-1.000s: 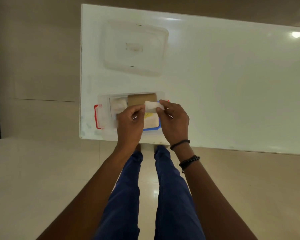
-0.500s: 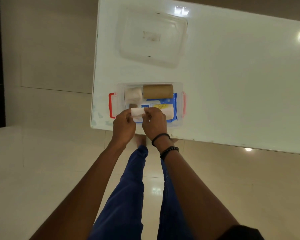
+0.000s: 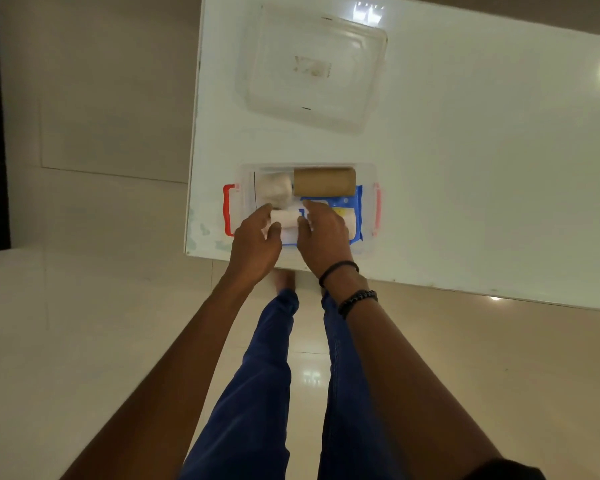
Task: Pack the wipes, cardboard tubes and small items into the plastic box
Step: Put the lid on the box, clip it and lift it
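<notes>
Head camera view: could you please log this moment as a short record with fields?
surface: white table
container: clear plastic box with red handles, open, near the table's front edge
inside box: cardboard tube along the far side, blue wipes pack, white wad
lid: clear lid, lying farther back on the table
left hand: pinching a small white roll
right hand: pinching the same roll, over the box

The box [image 3: 368,206] is clear, glossy plastic with red plastic handles [image 3: 228,209]. Inside, at its 12 o'clock side, lies a matt brown cardboard tube [image 3: 324,182]; the wipes pack [image 3: 355,216] is shiny blue film. At the table's 12 o'clock, the lid [image 3: 314,67] is clear plastic. The table [image 3: 482,168] is smooth, glossy white.
</notes>
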